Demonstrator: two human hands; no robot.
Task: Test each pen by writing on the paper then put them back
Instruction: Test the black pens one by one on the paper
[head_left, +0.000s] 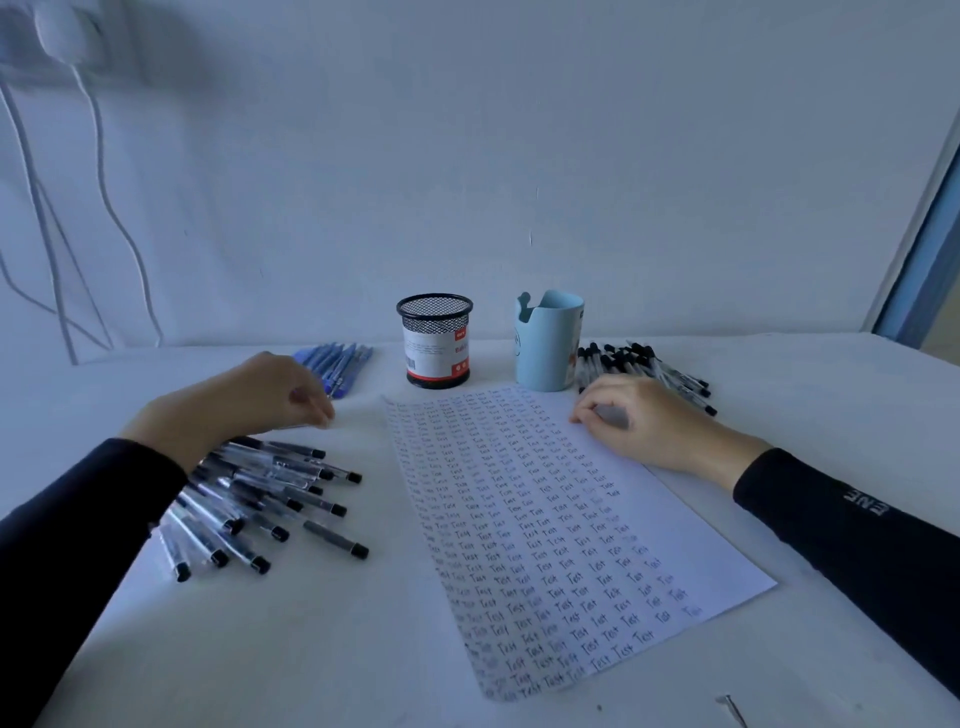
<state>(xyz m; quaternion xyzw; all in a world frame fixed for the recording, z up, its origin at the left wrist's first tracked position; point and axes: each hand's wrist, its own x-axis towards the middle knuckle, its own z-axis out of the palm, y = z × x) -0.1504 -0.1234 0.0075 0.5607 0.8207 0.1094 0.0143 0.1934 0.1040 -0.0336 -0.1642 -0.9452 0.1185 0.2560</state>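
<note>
A white paper (649, 525) filled with rows of the handwritten word "Test" lies in the middle of the table. My left hand (244, 405) hovers with curled fingers above the far end of a pile of black-capped pens (270, 499) at the left. A thin pale shape lies under its fingertips, and I cannot tell whether they pinch it. My right hand (639, 421) rests loosely curled on the paper's upper right edge, its fingertips touching the sheet and holding nothing. Behind it lies a second heap of black pens (649, 369).
A black mesh pen cup (435, 340) and a light blue cup (549, 340) stand at the back, just beyond the paper. Several blue pens (337, 361) lie at the back left. White cables (111, 208) hang down the wall at the left.
</note>
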